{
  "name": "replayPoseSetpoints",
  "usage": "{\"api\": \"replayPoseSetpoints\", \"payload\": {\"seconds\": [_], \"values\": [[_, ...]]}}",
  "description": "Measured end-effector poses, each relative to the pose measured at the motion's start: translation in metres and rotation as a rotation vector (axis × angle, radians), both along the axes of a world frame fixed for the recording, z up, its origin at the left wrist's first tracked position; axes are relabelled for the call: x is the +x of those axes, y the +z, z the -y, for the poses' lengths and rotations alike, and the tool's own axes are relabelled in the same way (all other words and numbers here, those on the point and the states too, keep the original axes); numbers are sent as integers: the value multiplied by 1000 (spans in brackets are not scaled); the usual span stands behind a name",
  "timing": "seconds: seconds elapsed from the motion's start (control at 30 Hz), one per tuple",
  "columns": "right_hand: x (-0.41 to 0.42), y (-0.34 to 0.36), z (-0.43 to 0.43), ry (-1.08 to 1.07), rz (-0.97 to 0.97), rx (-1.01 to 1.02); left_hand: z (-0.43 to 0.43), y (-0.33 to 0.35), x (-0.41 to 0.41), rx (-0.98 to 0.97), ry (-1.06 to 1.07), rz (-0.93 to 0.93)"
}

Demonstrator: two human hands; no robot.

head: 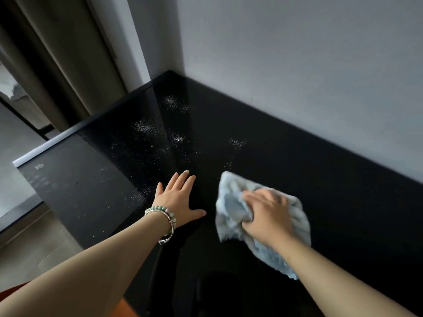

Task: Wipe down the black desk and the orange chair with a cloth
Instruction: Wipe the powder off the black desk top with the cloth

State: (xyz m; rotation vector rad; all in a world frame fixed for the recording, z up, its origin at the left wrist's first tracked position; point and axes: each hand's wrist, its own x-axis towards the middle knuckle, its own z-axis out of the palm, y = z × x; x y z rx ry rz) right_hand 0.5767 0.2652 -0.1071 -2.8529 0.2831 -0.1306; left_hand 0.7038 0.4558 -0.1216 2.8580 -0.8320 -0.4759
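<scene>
In the head view, a glossy black table [309,184] is seen set into a corner against a pale wall [297,65], with a dark curtain [57,53] beyond its left edge. The left hand [178,197] is laid flat on the table top, fingers straight and spread wide, nothing held; beaded and metal bracelets [163,217] are worn at its wrist. The right hand [267,216] is pressed down on a pale blue cloth [230,197], and a fold of the fabric is bunched under its curled fingers. The cloth is spread on the table just right of the left hand, near the front edge. The right hand is slightly blurred, so a wiping stroke is judged to be under way.

Patches of fine white specks [144,127] are scattered across the far and left parts of the table, ahead of both hands. It cannot be told whether they are spray droplets or dust. Those areas are judged not yet wiped, so the table is taken to be at an early stage. A sliver of orange [128,308] is visible at the bottom edge, possibly the chair. Too little of it is shown to confirm that, and its wiping is judged not yet begun.
</scene>
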Motion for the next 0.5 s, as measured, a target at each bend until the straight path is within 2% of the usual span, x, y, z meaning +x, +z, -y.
{"api": "replayPoseSetpoints", "payload": {"seconds": [0.07,0.1,0.17,0.23,0.3,0.4,0.5], "values": [[-9,0,-1,183,199,45,4,0,4,3,2,-10],[-12,-1,4,174,274,35,5,0,6,4,1,-10],[-12,-1,20,-43,297,-30,7,0,9,11,-6,-16],[-9,3,40,-368,123,-69,8,0,11,22,2,-41],[-1,7,54,-565,-75,-27,9,0,11,41,10,-60],[11,8,60,-605,-206,-10,10,-2,9,58,8,-53],[23,6,47,-485,-207,-35,11,-2,10,56,16,-56]]}}
